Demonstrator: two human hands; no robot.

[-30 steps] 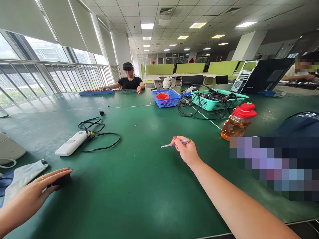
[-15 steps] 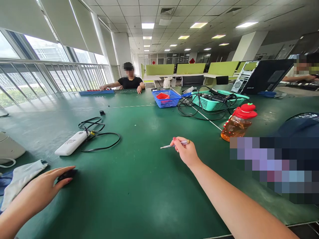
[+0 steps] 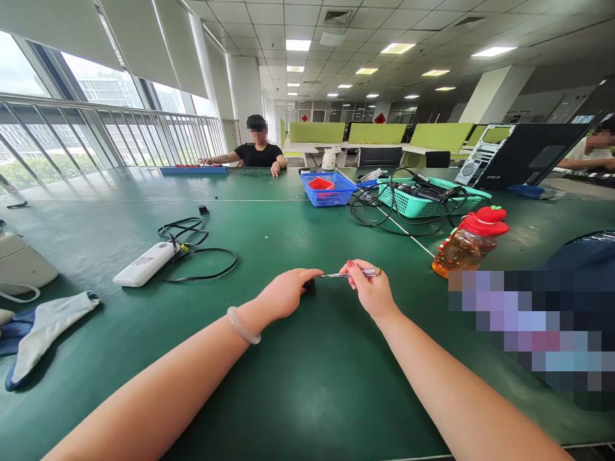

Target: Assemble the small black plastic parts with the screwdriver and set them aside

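My left hand point(image 3: 282, 294), with a pale bangle point(image 3: 243, 326) at the wrist, is closed on a small black object point(image 3: 311, 288) near the middle of the table. The fingers cover much of it, so its kind is unclear. In my right hand point(image 3: 373, 292) is a slim screwdriver point(image 3: 334, 275) with a see-through handle, gripped like a pen. It lies almost level and points left. Its tip is right at the left fingertips and the black object; whether they touch I cannot tell.
On the green table point(image 3: 288, 397) lie a white power bank point(image 3: 147, 264) with a black cable and a glove point(image 3: 48, 333). Ahead are a blue basket point(image 3: 331, 195) and a green basket point(image 3: 413, 203) with cables. A red-capped bottle point(image 3: 466, 246) stands right. Across sits a person point(image 3: 259, 153).
My left hand has carried the black object from the left side of the table to the screwdriver's tip. My right hand keeps its hold and has barely moved. The view has shifted slightly.
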